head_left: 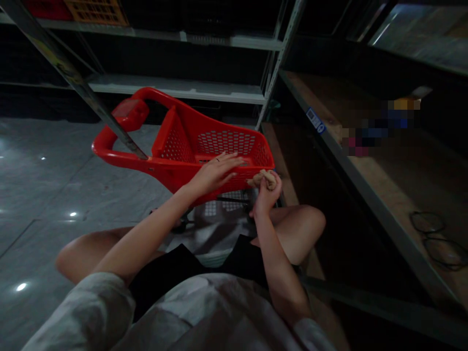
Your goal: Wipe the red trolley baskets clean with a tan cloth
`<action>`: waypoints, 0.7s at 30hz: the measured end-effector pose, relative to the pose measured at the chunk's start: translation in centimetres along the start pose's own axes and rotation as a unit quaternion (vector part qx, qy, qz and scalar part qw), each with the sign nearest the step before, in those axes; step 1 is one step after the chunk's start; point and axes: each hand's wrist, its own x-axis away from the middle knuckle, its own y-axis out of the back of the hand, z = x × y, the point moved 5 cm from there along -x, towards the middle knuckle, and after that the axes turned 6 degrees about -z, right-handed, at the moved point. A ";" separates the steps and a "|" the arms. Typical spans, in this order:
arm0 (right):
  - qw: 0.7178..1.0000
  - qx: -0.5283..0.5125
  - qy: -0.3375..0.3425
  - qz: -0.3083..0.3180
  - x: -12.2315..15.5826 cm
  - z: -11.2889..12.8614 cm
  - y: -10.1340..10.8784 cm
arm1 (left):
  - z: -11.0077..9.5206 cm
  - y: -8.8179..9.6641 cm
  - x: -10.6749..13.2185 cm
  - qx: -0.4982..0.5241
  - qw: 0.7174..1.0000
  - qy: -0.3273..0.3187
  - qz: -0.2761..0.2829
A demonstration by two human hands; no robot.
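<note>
A red plastic shopping cart with perforated walls stands just in front of my knees, and no goods show in its basket. My left hand reaches over the cart's near rim with fingers stretched out, holding nothing. Whether its fingers touch the rim I cannot tell. By the near right corner of the cart, my right hand is closed round a crumpled beige cloth. Part of the cloth is hidden by the fingers and thumb.
Metal shelving stands behind the cart, with an orange crate on an upper shelf. A metal pole slants across the left. On the right, a wooden shelf holds eyeglasses and blurred-out items.
</note>
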 end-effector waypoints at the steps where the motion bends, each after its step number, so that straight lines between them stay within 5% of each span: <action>1: 0.998 0.038 0.007 -0.049 -1.1 -0.6 0.9 | 1.0 0.7 -0.3 -0.039 0.998 0.039 0.004; 5: 0.982 0.138 -0.062 -0.111 -3.4 -2.8 0.9 | 3.3 1.2 -0.7 -0.185 0.961 0.178 0.108; 8: 0.974 0.196 -0.104 -0.036 -1.2 -3.6 -2.8 | 3.1 0.6 -0.7 -0.240 0.935 0.213 0.152; 12: 0.982 0.179 -0.041 0.040 3.3 -4.0 -7.1 | 2.8 0.5 -0.8 -0.251 0.929 0.216 0.163; 15: 0.986 0.167 -0.017 0.006 2.0 -4.8 -6.2 | 3.0 0.8 -0.8 -0.249 0.931 0.202 0.173; 21: 0.981 0.141 -0.043 -0.126 -6.7 -6.0 -2.2 | 3.6 0.7 -1.1 -0.248 0.932 0.190 0.182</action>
